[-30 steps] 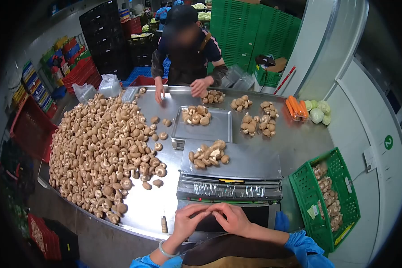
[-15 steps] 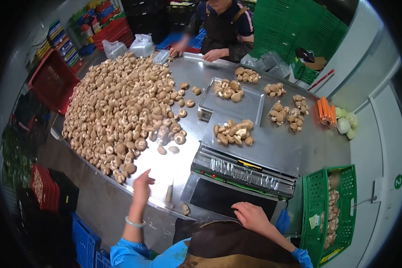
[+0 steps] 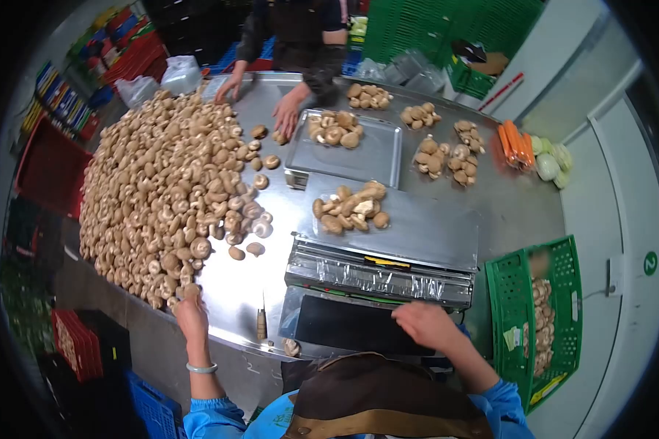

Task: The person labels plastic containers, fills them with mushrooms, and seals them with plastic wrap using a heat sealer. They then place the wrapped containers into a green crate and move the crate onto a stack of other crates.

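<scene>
My left hand [image 3: 191, 320] is at the near edge of a big heap of brown mushrooms [image 3: 154, 197], its fingers closed around a mushroom [image 3: 191, 291]. Over the black pad [image 3: 351, 325] of the film wrapping machine [image 3: 377, 276], my right hand [image 3: 426, 324] has its fingers stretched out and holds nothing that I can see. A knife [image 3: 261, 322] lies between my hands, close to a single mushroom [image 3: 291, 347] at the table edge. A pile of mushrooms [image 3: 351, 208] sits on the metal plate behind the machine.
Across the steel table [image 3: 227, 293], a co-worker's hands reach toward loose mushrooms beside a scale [image 3: 377, 157] bearing more mushrooms. Several mushroom portions [image 3: 447, 157], carrots [image 3: 516, 145] and pale green vegetables [image 3: 551, 162] stand right. A green crate [image 3: 499, 307] holds mushrooms.
My left hand has moved left to the heap and closed on a mushroom. My right hand has shifted slightly right. The co-worker's hands have come forward over the table. The view has shifted.
</scene>
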A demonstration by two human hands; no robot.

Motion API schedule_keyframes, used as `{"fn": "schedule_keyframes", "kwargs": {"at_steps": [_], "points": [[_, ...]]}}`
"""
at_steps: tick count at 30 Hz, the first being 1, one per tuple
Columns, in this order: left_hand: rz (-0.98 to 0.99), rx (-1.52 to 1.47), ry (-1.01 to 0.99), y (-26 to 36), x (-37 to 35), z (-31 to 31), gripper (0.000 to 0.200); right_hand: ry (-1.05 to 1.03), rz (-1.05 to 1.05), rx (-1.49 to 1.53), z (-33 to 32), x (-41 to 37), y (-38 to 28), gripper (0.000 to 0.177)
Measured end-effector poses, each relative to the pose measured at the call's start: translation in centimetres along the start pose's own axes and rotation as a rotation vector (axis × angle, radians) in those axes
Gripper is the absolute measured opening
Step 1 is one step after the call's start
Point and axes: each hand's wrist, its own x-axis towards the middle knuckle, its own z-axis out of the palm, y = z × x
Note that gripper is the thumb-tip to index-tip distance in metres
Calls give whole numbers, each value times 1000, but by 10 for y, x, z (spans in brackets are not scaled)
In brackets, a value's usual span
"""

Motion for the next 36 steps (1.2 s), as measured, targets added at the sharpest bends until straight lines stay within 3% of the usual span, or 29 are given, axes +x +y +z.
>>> {"fn": "schedule_keyframes", "kwargs": {"at_steps": [3, 4, 5, 7, 8, 9, 12, 15, 16, 17, 24, 27, 29, 31, 32, 33, 34, 35, 36], "points": [[182, 24, 232, 67, 22, -8, 13, 118, -16, -18, -24, 31, 23, 16], [130, -81, 252, 90, 33, -5, 17, 162, -24, -16, -32, 45, 31, 17], [300, -283, 260, 101, 48, 6, 14, 220, 44, 45, -39, 60, 37, 19], [426, -743, 155, 163, 65, 11, 38, 382, 109, 140, -48, 97, 51, 25], [454, -1040, 30, 183, 76, 35, 40, 492, 103, 166, -50, 120, 61, 28], [436, -1120, -131, 209, 77, 45, 41, 549, 117, 217, -51, 141, 69, 32], [581, -1095, -237, 286, 78, 79, 42, 673, 154, 178, -29, 201, 99, 36], [539, -1027, -342, 332, 76, 94, 32, 503, 178, 330, 6, 223, 120, 34], [456, -1048, -312, 345, 69, 94, 30, 535, 201, 367, 6, 216, 125, 31], [498, -1046, -349, 355, 64, 94, 30, 563, 226, 405, 9, 204, 128, 29], [776, -978, -395, 391, 2, 112, 28, 735, 370, 414, 16, 108, 133, 22], [546, -1201, -572, 394, -2, 119, 31, 752, 392, 387, 14, 101, 133, 25], [539, -1323, -730, 389, 4, 111, 42, 777, 397, 348, 17, 103, 132, 26], [512, -1410, -738, 385, 13, 97, 48, 761, 354, 333, 16, 102, 134, 36], [377, -1516, -760, 381, 12, 90, 53, 771, 325, 333, 15, 100, 136, 39], [236, -1585, -723, 371, 22, 99, 52, 778, 299, 332, 14, 97, 137, 42], [409, -1466, -573, 353, 35, 84, 48, 794, 331, 324, 7, 87, 137, 48], [360, -1373, -533, 333, 40, 66, 45, 822, 388, 347, -1, 72, 132, 46], [324, -1398, -362, 312, 38, 59, 31, 851, 444, 368, -12, 55, 127, 45]]}}
